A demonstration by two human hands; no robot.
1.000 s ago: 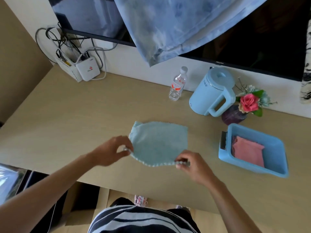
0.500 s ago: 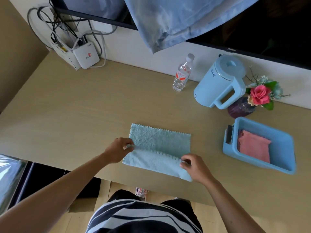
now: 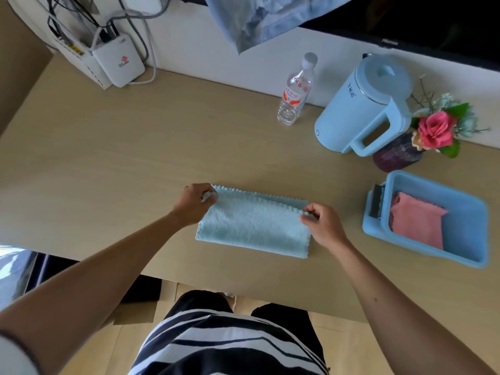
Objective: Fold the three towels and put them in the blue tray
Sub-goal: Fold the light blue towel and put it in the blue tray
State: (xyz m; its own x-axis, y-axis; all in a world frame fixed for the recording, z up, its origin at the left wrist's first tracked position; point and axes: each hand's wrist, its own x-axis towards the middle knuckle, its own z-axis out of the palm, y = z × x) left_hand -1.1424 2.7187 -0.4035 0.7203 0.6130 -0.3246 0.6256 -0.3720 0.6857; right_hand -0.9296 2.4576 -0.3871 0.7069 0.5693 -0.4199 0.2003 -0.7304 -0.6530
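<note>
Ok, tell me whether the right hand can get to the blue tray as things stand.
Probably yes. The right hand pinches a corner of the light blue towel, and only bare table lies between it and the blue tray.

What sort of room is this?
Likely a bedroom or hotel room: a pale blue plastic kettle, a pink flower in a dark vase, and a black television above the beige wooden desk.

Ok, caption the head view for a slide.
Left hand and right hand pinch far corners of the folded light blue towel; pink towel lies in the blue tray.
</note>
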